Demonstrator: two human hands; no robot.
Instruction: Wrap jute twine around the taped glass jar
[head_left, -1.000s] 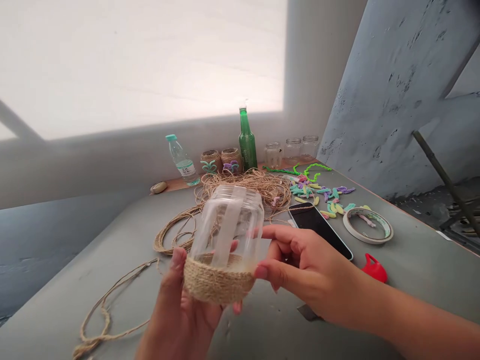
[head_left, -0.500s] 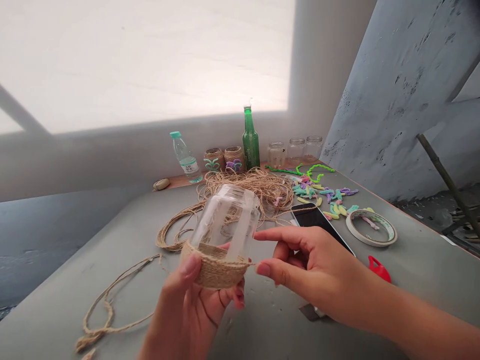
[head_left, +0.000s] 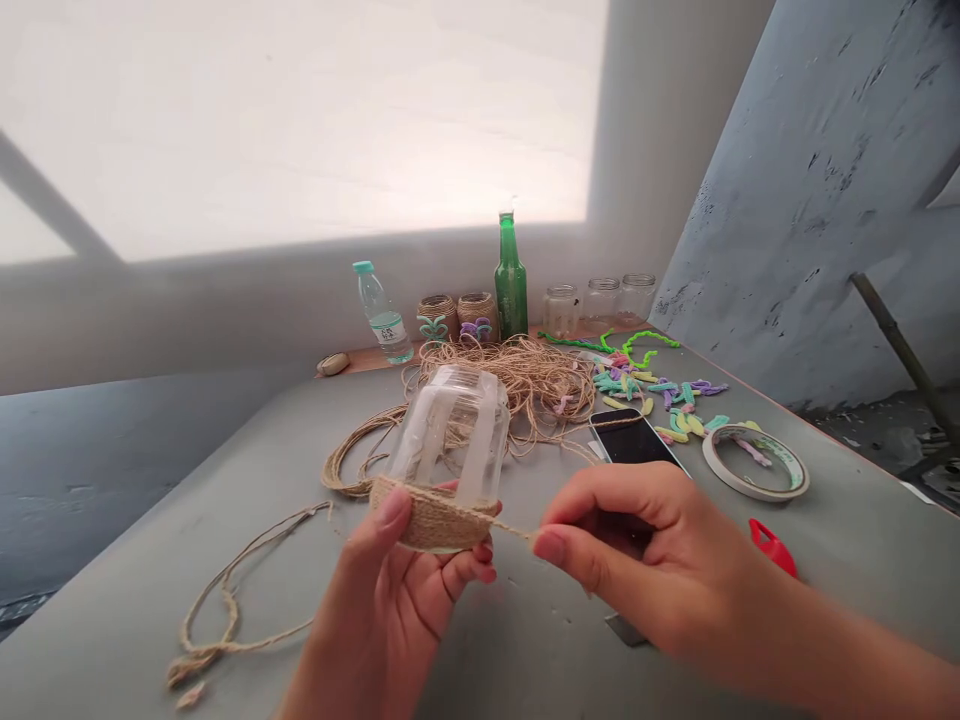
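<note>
A clear glass jar (head_left: 444, 435) is tilted in my left hand (head_left: 401, 580), whose thumb presses on the brown twine (head_left: 442, 518) wound round the jar's lower part. Pale strips of tape run up the glass. From the winding a short taut length of twine goes right to my right hand (head_left: 630, 550), which pinches it between thumb and forefinger. Behind the jar lies a big tangled heap of twine (head_left: 544, 375). A looped coil of twine (head_left: 341, 465) rests left of the jar, and a loose twine piece (head_left: 225, 600) lies nearer on the left.
At the back stand a water bottle (head_left: 386, 325), two twine-wrapped jars (head_left: 475, 315) with bows, a green bottle (head_left: 512, 290) and clear jars (head_left: 602, 302). On the right are fuzzy coloured pieces (head_left: 682, 395), a phone (head_left: 634, 440), a tape roll (head_left: 756, 490) and a red object (head_left: 772, 547).
My right hand has moved away from the jar to the right, and a longer stretch of twine shows between them. The jar has tipped slightly in my left hand.
</note>
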